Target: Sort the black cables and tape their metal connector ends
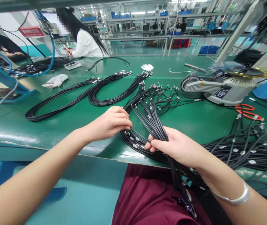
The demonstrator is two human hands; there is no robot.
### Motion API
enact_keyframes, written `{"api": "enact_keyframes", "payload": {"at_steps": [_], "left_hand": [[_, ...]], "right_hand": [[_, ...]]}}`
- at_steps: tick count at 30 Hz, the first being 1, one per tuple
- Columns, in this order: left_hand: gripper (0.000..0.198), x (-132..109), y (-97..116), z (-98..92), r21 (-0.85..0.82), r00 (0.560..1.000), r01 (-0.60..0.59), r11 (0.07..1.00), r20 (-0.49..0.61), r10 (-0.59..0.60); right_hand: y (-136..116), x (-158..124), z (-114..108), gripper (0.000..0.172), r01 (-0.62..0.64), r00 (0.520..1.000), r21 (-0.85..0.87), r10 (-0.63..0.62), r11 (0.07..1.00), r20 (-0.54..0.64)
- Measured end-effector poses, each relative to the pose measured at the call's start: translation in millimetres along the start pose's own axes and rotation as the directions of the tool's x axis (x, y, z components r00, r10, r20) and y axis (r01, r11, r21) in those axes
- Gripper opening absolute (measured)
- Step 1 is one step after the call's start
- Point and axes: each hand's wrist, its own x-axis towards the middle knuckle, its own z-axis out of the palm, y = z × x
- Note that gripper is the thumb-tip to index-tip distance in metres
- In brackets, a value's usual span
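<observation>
A thick bundle of black cables (158, 125) is gripped in my right hand (174, 145), with the thumb laid across it. Its lower ends hang over the table edge toward my lap. My left hand (111, 123) is closed, fingertips pinched together at the left side of a second heap of black cables (133, 142). What those fingertips hold, if anything, is hidden. White labels mark this heap, and its metal-tipped ends fan out behind both hands.
Looped cable bundles (60, 115) lie on the green table (96, 125) at the left. A grey tape dispenser (222, 90) stands at the right, near orange cables (248, 111) and more black cables (252, 153). White gloves (55, 81) lie farther back. A person in white (88, 43) sits opposite.
</observation>
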Motion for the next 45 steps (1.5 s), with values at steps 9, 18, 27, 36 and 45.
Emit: {"api": "enact_keyframes", "payload": {"at_steps": [9,18,27,36,45], "left_hand": [[0.017,-8,-44,5.0,-0.118,0.996,0.078,0.990,-0.028,-0.082],[0.020,18,-17,2.5,0.061,0.994,-0.059,0.996,-0.091,0.064],[0.020,8,-24,22.5,0.359,0.986,-0.118,0.926,-0.065,0.151],[0.024,11,-74,35.8,0.417,0.982,-0.027,0.909,-0.157,0.101],[0.024,2,0,51.5,0.155,0.896,0.172,0.973,-0.434,-0.090]], "right_hand": [[2,3,1,0.008,0.043,0.998,-0.201,-0.052,0.979,-0.036],[3,8,5,0.025,-0.113,0.990,0.253,0.087,0.961,0.110],[6,7,-4,0.026,-0.047,0.990,0.263,0.010,0.964,0.137],[3,10,0,0.031,-0.041,0.998,0.180,0.031,0.983,0.060],[-6,-1,-15,0.023,-0.064,0.998,0.243,0.063,0.968,0.014]]}}
